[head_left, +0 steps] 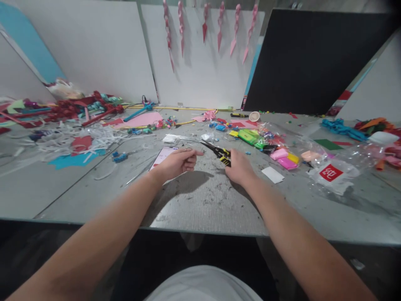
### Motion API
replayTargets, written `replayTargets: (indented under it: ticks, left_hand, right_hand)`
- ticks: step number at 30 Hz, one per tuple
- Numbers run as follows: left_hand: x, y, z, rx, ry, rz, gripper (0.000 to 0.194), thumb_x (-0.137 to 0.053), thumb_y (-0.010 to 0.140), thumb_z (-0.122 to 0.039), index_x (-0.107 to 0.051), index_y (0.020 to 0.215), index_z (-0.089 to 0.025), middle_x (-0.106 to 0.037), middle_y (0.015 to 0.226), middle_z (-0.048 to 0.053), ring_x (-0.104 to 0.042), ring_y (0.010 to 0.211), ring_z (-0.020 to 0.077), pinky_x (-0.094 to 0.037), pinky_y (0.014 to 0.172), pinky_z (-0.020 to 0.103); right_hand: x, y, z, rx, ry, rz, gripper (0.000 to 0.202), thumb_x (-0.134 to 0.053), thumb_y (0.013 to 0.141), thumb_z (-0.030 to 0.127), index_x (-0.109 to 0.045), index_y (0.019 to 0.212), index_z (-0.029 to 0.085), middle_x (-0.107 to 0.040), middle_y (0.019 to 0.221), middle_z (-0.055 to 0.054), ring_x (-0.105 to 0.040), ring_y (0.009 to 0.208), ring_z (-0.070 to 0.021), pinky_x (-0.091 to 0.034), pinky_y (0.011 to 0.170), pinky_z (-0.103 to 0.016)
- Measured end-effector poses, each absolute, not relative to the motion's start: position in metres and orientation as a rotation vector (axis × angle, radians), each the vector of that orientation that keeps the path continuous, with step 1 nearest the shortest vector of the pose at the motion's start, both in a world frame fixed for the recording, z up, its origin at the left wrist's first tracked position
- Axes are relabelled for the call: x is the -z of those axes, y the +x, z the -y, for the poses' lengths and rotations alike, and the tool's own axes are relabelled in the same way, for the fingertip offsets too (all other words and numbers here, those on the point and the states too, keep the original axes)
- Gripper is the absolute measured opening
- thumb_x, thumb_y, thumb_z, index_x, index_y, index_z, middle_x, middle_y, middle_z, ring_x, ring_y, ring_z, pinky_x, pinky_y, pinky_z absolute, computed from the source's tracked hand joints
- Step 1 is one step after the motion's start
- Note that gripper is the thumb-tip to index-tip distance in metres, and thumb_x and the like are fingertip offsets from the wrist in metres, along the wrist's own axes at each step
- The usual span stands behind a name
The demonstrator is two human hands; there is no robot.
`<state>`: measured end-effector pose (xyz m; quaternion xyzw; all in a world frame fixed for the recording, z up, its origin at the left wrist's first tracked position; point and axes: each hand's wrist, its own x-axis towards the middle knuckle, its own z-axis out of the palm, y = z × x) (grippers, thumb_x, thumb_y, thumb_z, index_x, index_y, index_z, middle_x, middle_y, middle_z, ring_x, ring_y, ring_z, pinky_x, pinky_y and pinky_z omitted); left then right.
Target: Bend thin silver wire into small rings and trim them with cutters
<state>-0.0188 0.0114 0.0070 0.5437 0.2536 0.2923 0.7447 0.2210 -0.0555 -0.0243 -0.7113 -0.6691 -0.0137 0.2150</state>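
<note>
Black pliers [219, 153] with yellow-marked handles are in my right hand [239, 168], fingers closed round the handles. Their long jaws point left, toward my left hand, and look slightly apart. My left hand [179, 164] is over the right side of a phone [158, 158] with a lit screen. Its index finger reaches out toward the pliers and the other fingers are curled in; anything small between them cannot be made out. Thin clear rods [183, 139] lie just beyond this hand.
White strips and red paper [82, 144] are heaped at the left. Colourful clay packets [285, 159], a white card [272, 174] and a clear bottle [360, 154] lie to the right. White and black boards [310, 58] stand behind.
</note>
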Motion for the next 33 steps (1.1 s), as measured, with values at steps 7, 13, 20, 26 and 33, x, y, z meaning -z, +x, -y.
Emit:
replayTargets:
  ticks: [7,13,20,26,33]
  left_hand:
    - [-0.003,-0.022,-0.009,-0.599,1.263,-0.58,0.022,-0.071,0.089,-0.035,-0.066,0.097,-0.014,-0.054,0.054,0.0,-0.04,0.044,0.0071,-0.032,0.044,0.018]
    - [-0.004,-0.022,-0.008,-0.588,1.281,-0.593,0.02,-0.07,0.089,-0.034,-0.064,0.092,-0.015,-0.055,0.05,-0.001,-0.039,0.041,0.0064,-0.033,0.044,0.018]
    - [-0.008,-0.021,-0.006,-0.6,1.295,-0.597,0.023,-0.073,0.087,-0.034,-0.066,0.091,-0.013,-0.052,0.051,-0.002,-0.039,0.041,0.006,-0.03,0.043,0.019]
    - [-0.009,-0.021,-0.006,-0.6,1.296,-0.601,0.022,-0.072,0.088,-0.034,-0.066,0.093,-0.013,-0.05,0.051,-0.003,-0.036,0.041,0.0053,-0.029,0.043,0.019]
    - [-0.008,-0.023,-0.006,-0.552,1.307,-0.592,0.024,-0.073,0.087,-0.035,-0.068,0.087,-0.012,-0.048,0.048,-0.003,-0.032,0.039,0.0045,-0.028,0.041,0.019]
  right_hand:
    - [0.027,0.217,0.055,0.024,-1.703,1.927,0.05,-0.066,0.078,0.02,-0.058,0.127,0.017,-0.069,0.12,-0.014,-0.064,0.108,-0.0309,-0.051,0.093,-0.041]
    - [0.024,0.216,0.06,0.023,-1.672,1.953,0.05,-0.066,0.075,0.019,-0.062,0.125,0.017,-0.071,0.119,-0.014,-0.065,0.106,-0.0301,-0.051,0.091,-0.038]
    - [0.022,0.216,0.062,0.011,-1.722,1.962,0.044,-0.065,0.076,0.02,-0.067,0.121,0.02,-0.074,0.114,-0.011,-0.067,0.101,-0.0291,-0.05,0.085,-0.035]
    - [0.019,0.218,0.062,0.015,-1.749,1.992,0.043,-0.064,0.077,0.019,-0.069,0.12,0.021,-0.075,0.113,-0.01,-0.068,0.102,-0.0283,-0.049,0.085,-0.033]
    - [0.014,0.219,0.065,0.076,-1.783,2.039,0.042,-0.062,0.076,0.016,-0.07,0.117,0.019,-0.075,0.112,-0.01,-0.067,0.101,-0.0286,-0.048,0.083,-0.034]
